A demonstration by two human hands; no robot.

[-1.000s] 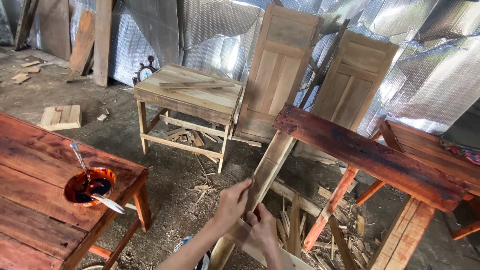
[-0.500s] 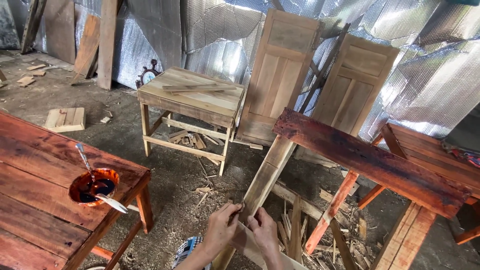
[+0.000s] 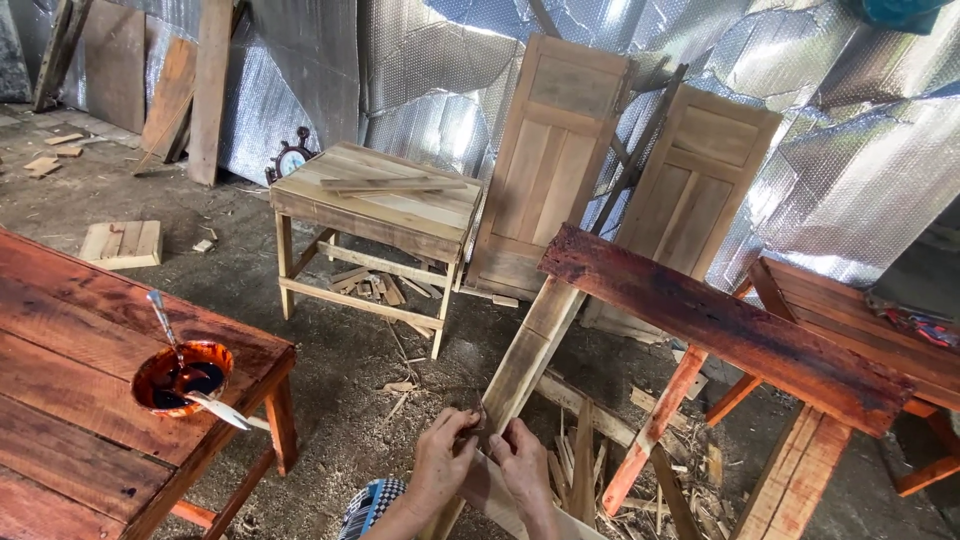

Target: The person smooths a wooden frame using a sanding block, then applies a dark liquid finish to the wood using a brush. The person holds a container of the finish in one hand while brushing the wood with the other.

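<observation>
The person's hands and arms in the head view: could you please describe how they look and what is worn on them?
Both the left hand and the right hand are bare, with no gloves. The forearms show no sleeves as far as the frame reaches. No rings, watch or bands can be made out on the fingers or wrists.

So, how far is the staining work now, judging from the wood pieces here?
Looks done: the table and the sawhorse beam are dark red-brown, and a bowl of stain stands on the table. In hand: both hands, left hand and right hand, grip a bare plank. Left: that plank, the small table and two doors are pale, unstained.
</observation>
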